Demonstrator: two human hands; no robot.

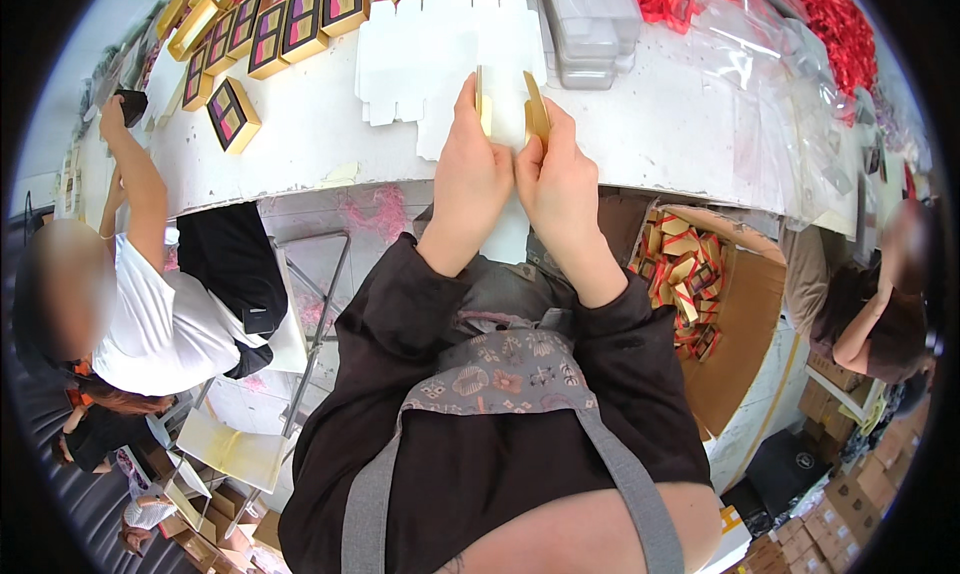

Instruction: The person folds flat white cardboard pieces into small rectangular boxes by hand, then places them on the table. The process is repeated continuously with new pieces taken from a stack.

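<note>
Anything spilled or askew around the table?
Yes. Pink shreds lie scattered on the floor beyond the table edge, like spilled filler. At left, one box sits apart from the other boxes, turned differently.

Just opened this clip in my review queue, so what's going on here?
Someone at a white table holds gold card upright, its left part in the left hand and its right part in the right hand. Flat white sheets lie just beyond, with gold boxes to the left and clear trays to the right. An open carton below holds small gold packs.
</note>
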